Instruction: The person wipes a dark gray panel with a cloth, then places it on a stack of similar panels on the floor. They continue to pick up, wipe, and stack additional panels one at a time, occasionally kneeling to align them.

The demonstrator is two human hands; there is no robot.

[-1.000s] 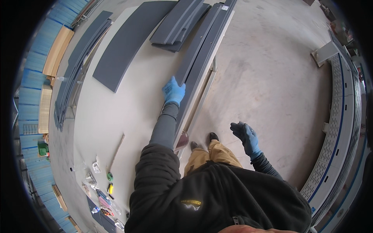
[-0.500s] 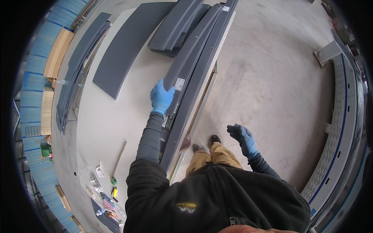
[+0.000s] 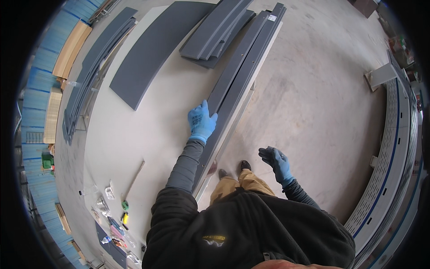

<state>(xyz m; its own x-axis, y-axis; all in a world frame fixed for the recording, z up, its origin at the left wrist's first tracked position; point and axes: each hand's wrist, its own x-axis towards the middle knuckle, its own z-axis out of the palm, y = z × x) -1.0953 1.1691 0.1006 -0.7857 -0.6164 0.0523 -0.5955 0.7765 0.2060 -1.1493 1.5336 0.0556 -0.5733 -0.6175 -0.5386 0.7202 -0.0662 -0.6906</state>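
A long dark grey metal profile lies lengthwise along the table's right edge, with a narrow dark gap running down it. On its left side is my left hand, in a blue glove, closed on the profile's edge with the thumb over the top; the fingertips beneath are partly hidden. My right hand, gloved in blue with a dark palm side, hovers over the floor to the right of the table. It holds nothing, and its fingers are stretched out.
On the white table lie a wide grey panel, a stack of grey panels and small tools and bags. More grey panels rest beyond its left side. A perforated light grey structure curves along the right.
My left hand has moved right, and the profile it holds has turned toward the table edge. Its label and green circuit board are now out of sight. My right hand has barely moved.
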